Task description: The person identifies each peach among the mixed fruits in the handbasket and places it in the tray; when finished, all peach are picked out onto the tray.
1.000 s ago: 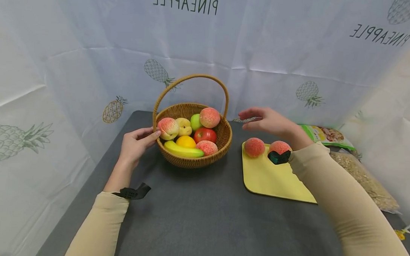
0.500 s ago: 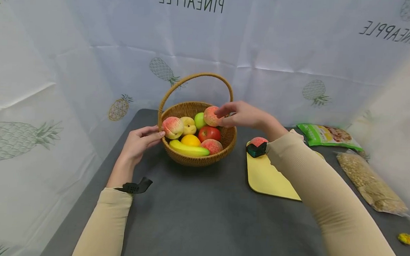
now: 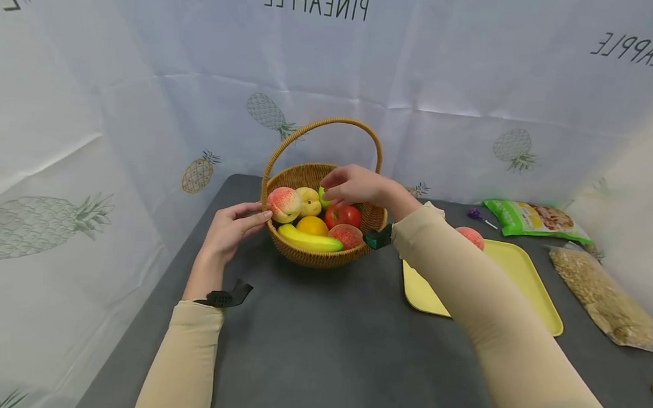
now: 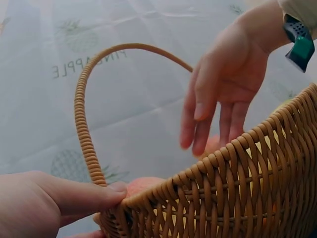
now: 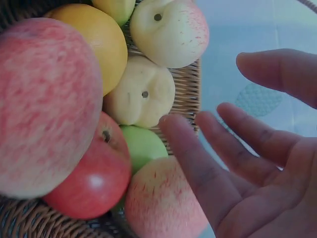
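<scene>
A wicker basket (image 3: pixel 315 260) with an arched handle holds toy-like fruit. My left hand (image 3: pixel 229 230) pinches its left rim near the handle's base, thumb showing in the left wrist view. Over the basket's right part hovers my right hand (image 3: pixel 354 186), fingers loosely spread around nothing. Inside lie a peach (image 3: pixel 284 204), a pale yellow peach (image 3: pixel 308 201), an orange (image 3: pixel 312 226), a banana (image 3: pixel 310 239), a red apple (image 3: pixel 343 215) and a front pinkish peach (image 3: pixel 347 236). The right wrist view shows a green apple (image 5: pixel 143 146) beside another peach (image 5: pixel 166 198), which my hand hides from the head view.
Right of the basket, a yellow tray (image 3: pixel 510 264) bears a peach (image 3: pixel 471 237), partly behind my right sleeve. Farther right lie a green snack bag (image 3: pixel 536 220) and a clear bag of grain (image 3: pixel 609 298). A patterned curtain (image 3: pixel 439 82) stands behind the dark table (image 3: pixel 311 335).
My right hand has moved left from above the tray side to over the basket. My left hand stays on the basket rim. The view has turned slightly right.
</scene>
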The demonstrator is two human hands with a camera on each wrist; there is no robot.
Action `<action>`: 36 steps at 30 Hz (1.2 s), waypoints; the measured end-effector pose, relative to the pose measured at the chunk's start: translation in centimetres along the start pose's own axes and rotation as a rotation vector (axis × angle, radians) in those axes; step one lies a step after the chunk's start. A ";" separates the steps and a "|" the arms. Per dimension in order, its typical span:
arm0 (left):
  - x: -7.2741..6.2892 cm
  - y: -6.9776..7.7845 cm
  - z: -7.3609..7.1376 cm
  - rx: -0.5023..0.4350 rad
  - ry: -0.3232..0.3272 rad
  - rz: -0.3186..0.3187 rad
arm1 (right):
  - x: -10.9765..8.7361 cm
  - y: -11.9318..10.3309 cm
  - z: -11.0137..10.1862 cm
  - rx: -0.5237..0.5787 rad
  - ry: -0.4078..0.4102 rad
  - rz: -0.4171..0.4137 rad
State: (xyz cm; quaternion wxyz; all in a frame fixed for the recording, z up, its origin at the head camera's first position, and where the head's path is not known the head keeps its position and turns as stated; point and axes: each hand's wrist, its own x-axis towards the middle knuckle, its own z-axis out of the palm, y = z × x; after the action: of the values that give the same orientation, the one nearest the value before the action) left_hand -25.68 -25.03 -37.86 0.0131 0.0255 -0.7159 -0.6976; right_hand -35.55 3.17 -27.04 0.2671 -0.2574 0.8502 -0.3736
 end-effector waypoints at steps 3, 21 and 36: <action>0.0 -0.1 0.0 -0.011 0.005 -0.006 | 1.1 -0.4 0.1 -0.009 -0.002 0.046; 0.2 -0.3 0.0 -0.033 0.009 -0.016 | 6.7 -3.5 1.9 -0.010 -0.069 0.221; -0.1 0.0 0.4 -0.021 0.021 -0.029 | 8.0 -4.2 3.3 -0.006 -0.065 0.224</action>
State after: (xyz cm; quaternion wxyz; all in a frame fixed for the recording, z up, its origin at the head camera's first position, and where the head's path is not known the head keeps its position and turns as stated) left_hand -25.60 -24.61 -37.88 0.0107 0.0430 -0.7078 -0.7050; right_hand -38.24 -6.03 -27.82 0.3340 -0.1736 0.8655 -0.3305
